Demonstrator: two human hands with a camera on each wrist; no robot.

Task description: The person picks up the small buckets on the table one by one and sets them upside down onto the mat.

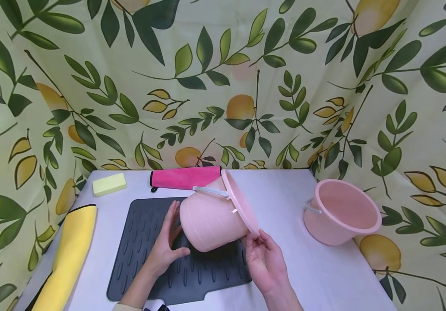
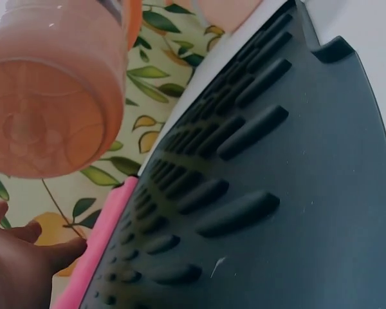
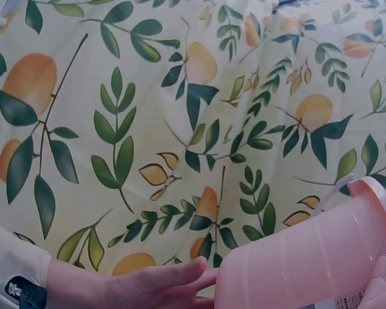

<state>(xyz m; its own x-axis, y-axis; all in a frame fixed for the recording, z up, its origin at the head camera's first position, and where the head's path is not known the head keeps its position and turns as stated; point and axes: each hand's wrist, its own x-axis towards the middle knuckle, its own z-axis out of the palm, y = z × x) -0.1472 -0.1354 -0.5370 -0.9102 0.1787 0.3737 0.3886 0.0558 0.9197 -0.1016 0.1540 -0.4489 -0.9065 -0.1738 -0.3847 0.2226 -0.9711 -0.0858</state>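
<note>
A pink bucket [image 1: 211, 220] is held tilted above the dark grey ridged mat [image 1: 141, 233], its rim toward the right and its base toward the left. My right hand [image 1: 265, 261] grips the lower part of the rim, thumb and fingers around it; the same hand [image 3: 383, 277] shows at the right edge of the right wrist view. Beside the base is my left hand [image 1: 164, 246], fingers extended and thumb spread. In the left wrist view a gap separates that hand [image 2: 19, 257] from the bucket's underside [image 2: 45, 116]. The bucket's pale handle [image 1: 211, 191] lies along its upper side.
A second pink bucket [image 1: 339, 216] stands upright at the right of the white table [image 1: 285, 207]. Behind the mat lies a folded pink cloth [image 1: 184, 178]. A pale yellow sponge [image 1: 109, 185] and a yellow cloth [image 1: 73, 246] are on the left. Leaf-patterned fabric [image 1: 215, 86] surrounds the table.
</note>
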